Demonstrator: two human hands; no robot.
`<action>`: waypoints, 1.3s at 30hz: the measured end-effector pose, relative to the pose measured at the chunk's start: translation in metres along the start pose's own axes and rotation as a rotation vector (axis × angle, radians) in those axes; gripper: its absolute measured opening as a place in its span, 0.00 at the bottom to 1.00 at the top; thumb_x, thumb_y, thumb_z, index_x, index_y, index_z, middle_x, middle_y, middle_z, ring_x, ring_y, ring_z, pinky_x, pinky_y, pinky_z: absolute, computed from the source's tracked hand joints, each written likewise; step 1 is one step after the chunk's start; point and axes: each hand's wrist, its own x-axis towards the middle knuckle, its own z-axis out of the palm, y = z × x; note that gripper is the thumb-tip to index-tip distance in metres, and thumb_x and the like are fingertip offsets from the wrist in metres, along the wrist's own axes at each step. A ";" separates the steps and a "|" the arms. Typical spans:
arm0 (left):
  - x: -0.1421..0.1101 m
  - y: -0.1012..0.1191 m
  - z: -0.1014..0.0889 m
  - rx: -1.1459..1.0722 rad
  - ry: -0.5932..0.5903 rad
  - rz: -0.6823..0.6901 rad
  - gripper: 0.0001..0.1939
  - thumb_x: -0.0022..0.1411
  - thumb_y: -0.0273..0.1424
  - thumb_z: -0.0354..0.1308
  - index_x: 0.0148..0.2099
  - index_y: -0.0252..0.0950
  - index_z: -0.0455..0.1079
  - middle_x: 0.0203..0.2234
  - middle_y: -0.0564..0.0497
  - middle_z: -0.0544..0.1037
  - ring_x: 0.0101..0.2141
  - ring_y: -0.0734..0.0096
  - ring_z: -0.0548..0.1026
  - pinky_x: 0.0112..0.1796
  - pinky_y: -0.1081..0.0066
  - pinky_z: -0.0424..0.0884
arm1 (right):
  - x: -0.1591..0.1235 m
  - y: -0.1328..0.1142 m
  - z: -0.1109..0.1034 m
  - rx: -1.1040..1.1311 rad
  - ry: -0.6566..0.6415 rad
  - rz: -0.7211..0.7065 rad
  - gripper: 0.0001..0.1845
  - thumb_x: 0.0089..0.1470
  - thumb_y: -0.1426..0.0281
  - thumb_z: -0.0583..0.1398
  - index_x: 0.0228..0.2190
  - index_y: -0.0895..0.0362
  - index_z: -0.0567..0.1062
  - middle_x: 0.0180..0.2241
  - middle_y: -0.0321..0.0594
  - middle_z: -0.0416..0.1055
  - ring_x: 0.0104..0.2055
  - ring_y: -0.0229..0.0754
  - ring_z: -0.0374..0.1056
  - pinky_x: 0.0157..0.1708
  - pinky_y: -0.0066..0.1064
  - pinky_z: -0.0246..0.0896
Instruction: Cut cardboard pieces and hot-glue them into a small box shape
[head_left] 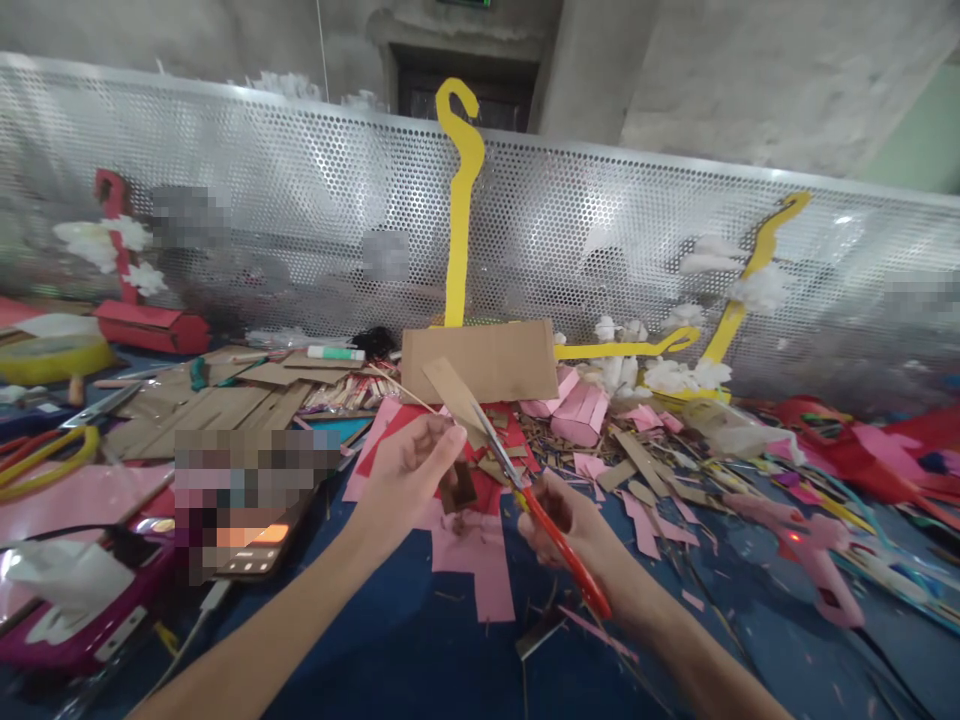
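My left grip (pixel 416 455) pinches a cardboard strip (pixel 450 395), which juts out just ahead of it. My right grip (pixel 581 530) holds red-handled scissors (pixel 564 553), blades by the strip's edge.

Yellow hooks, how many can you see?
3: an upright hook above the cardboard panel, a sideways hook right of it, a tilted hook farther right. More may be hidden.

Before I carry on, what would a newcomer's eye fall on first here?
Probably the tall yellow hook, rising in the middle above a brown cardboard panel. Next, the red-handled scissors in the right hand, close to a cardboard strip in the left hand. Then the pink glue gun at the right, a red light showing on it.
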 end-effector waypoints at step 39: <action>-0.003 -0.007 0.003 -0.165 -0.142 -0.109 0.14 0.65 0.36 0.59 0.29 0.34 0.68 0.20 0.55 0.70 0.17 0.80 0.61 0.18 0.75 0.62 | -0.025 -0.014 0.014 0.221 -0.216 0.140 0.25 0.54 0.47 0.67 0.36 0.53 0.64 0.33 0.33 0.60 0.30 0.35 0.55 0.28 0.26 0.58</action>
